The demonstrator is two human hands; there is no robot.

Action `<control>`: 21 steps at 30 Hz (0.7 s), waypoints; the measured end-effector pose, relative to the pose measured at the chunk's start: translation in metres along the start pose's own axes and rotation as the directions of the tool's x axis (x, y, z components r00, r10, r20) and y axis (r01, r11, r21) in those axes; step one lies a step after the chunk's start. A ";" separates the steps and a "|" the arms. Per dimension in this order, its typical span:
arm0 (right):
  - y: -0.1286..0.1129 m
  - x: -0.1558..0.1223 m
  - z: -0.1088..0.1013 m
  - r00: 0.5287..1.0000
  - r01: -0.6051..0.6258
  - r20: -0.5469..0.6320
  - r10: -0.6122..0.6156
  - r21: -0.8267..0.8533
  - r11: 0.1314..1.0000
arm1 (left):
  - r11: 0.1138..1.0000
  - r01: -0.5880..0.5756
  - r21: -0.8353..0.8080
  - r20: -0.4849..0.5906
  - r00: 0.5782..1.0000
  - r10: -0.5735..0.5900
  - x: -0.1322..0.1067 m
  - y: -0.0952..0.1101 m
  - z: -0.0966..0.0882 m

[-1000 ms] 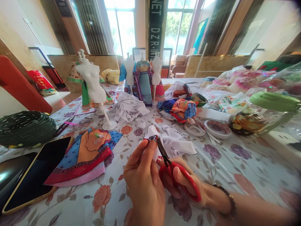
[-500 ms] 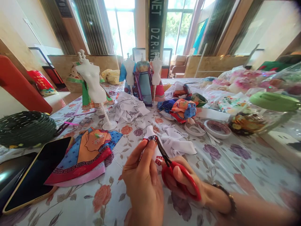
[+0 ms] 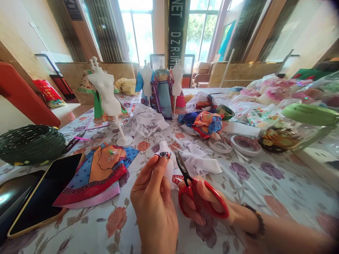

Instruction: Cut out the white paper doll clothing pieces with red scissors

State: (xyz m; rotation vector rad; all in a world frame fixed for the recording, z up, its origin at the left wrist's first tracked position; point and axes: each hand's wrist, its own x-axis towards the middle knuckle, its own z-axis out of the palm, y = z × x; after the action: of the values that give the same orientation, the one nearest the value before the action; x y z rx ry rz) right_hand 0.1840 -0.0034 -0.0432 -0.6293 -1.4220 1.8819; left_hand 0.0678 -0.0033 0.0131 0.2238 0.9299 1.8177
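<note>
Where the left hand (image 3: 156, 201) was: near the middle, its thumb and finger pinched together on a small cloth (image 3: 164, 154).
Small cloth: it was up above the table (image 3: 249, 201), dark and patterned where it was pinched. How much hung down behind the fingers, I could not tell.
Right hand (image 3: 209, 197): it was curled around the red handles of the scissors (image 3: 188, 178), with a finger and thumb through the loops.
Scissors: the tips were just beside the small cloth and did not seem to touch it.
White scraps (image 3: 202, 164): they lay on the table, behind the blades.
Doll top (image 3: 106, 169): it lay flat to the left, blue, orange and red.
Snipping step: it looked like the small cloth was being trimmed bit by bit.
Next snip: it called for a still pinch, the blades around the cloth's edge, and fingertips out of the way.
</note>
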 end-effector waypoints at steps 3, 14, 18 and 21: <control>0.002 0.000 -0.002 0.996 -0.035 0.087 0.033 0.020 0.999 | 1.000 -0.004 0.016 -0.019 1.000 0.004 -0.001 0.004 -0.002; 0.002 0.000 -0.004 0.981 -0.124 0.145 0.131 -0.057 0.991 | 0.999 -0.021 0.024 -0.054 0.998 0.022 -0.003 0.008 -0.011; -0.003 0.000 -0.001 0.976 -0.133 0.150 0.154 -0.144 0.981 | 1.000 -0.014 0.000 -0.108 0.994 0.014 -0.005 0.010 -0.010; -0.004 0.000 0.001 0.982 -0.105 0.136 0.129 -0.171 0.980 | 1.000 0.017 0.002 -0.115 0.993 -0.017 -0.008 0.009 -0.009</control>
State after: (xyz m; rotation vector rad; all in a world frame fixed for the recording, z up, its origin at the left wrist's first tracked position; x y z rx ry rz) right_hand 0.1845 -0.0036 -0.0394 -0.6771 -1.6796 1.9501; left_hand 0.0605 -0.0157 0.0153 0.1130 1.0118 1.8288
